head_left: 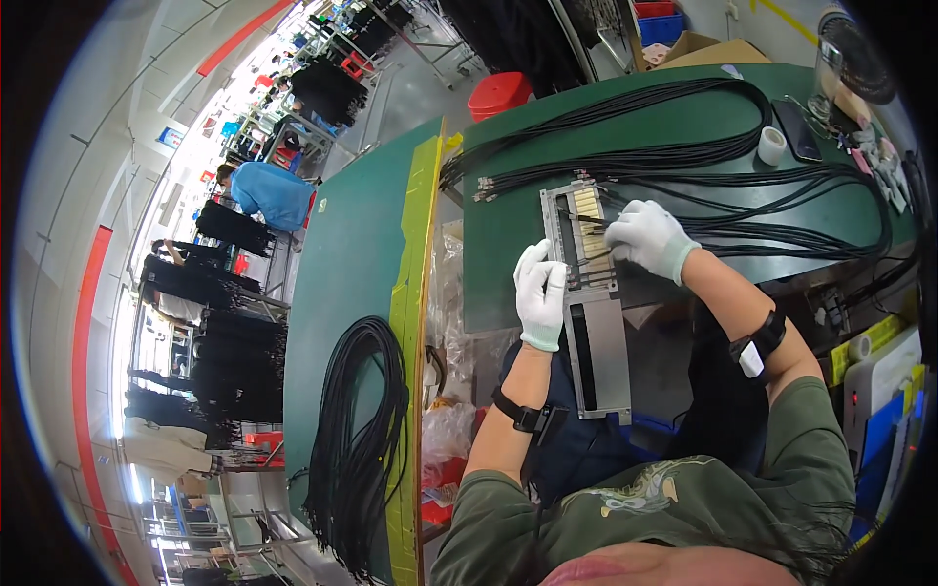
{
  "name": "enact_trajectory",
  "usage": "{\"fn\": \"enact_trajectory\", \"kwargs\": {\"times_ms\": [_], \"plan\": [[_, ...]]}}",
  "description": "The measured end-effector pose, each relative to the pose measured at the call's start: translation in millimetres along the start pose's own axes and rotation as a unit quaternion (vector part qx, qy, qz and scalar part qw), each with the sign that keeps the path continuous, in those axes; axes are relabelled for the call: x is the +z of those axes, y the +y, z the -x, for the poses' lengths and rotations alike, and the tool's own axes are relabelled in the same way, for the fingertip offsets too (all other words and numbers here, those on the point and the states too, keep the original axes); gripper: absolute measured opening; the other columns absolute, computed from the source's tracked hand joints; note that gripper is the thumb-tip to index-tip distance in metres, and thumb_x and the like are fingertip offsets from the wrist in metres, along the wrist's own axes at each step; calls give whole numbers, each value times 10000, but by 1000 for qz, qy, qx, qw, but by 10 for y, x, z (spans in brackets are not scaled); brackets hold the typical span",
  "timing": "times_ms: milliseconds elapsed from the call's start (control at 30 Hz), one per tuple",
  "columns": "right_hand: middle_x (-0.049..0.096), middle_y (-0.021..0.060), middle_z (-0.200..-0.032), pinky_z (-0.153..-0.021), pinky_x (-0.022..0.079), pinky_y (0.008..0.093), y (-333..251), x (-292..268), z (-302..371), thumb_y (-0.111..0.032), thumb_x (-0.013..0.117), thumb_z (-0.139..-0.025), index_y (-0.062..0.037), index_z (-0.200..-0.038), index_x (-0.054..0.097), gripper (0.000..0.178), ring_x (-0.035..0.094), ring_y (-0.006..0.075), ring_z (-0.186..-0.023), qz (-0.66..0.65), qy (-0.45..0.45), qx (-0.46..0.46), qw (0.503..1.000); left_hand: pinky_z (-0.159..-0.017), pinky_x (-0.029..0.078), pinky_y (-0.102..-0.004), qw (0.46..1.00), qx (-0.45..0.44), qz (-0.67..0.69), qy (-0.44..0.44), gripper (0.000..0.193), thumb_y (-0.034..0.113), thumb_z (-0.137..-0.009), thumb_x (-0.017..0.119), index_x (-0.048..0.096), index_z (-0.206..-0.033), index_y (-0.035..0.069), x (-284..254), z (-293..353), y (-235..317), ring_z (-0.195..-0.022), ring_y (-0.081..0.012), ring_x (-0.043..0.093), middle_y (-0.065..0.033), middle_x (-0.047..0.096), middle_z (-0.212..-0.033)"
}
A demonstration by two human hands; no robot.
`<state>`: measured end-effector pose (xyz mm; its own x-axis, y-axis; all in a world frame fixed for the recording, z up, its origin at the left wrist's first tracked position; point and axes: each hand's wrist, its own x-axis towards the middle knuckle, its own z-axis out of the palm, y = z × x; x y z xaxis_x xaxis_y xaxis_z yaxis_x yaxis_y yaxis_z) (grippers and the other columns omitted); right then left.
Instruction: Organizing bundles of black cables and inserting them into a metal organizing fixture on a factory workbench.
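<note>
A long metal fixture (599, 354) lies over the near edge of the green table and reaches out toward my lap. On its far part is a row of pale yellow blocks (587, 207), with thin cable ends lying across them. My right hand (649, 240), in a white glove, is at the fixture's right side, its fingers curled around a black cable. My left hand (540, 296), gloved as well, is at the left edge with thumb and fingers drawn together; what is between them is too small to make out. Black cables (782, 221) run right from the fixture and loop back.
Another bundle of black cables (674, 96) curves across the table's far side, near a white tape roll (772, 146) and a dark phone (796, 130). A second green table (357, 254) on the left carries a coiled cable bundle (360, 430). A red stool (498, 96) stands beyond.
</note>
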<state>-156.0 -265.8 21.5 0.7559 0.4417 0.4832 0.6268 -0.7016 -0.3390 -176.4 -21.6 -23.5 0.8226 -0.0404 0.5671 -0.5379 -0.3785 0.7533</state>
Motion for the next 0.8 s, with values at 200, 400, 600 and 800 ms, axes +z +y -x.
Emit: {"fn": "enact_trajectory", "kwargs": {"times_ms": [200,400,600,800], "plan": [[688,35,-847,-824,490,407,-316,155,36,-264,750,-776,-162,-908,710,171,627,283,-941,-82,-21,-40,996,-1066,394,-419,990,112,-51,-63,103,123,-912,664,692,-886,28,5,-18,235,-1227,-331,543,-171,631,-1274],[683,84,-816,-803,513,436,37,19,44,-281,737,-790,-155,-887,735,158,635,320,-897,-81,-27,44,995,-1049,410,-399,999,18,33,17,64,63,-895,665,693,-876,8,-13,1,-91,-1198,-311,562,-160,647,-1241],[676,61,-802,-814,505,422,24,32,16,-280,703,-824,-147,-861,724,141,622,302,-884,-86,-55,90,991,-1034,425,-376,1000,-23,1,21,141,96,-945,606,713,-923,7,-44,-52,-101,-1153,-285,586,-137,681,-1162],[664,32,-779,-804,501,411,55,8,60,-282,677,-843,-152,-827,711,136,617,280,-873,29,-60,45,997,-1027,433,-372,998,-34,-45,9,212,118,-985,543,725,-953,13,-6,-51,-20,-1128,-272,600,-123,686,-1144]]}}
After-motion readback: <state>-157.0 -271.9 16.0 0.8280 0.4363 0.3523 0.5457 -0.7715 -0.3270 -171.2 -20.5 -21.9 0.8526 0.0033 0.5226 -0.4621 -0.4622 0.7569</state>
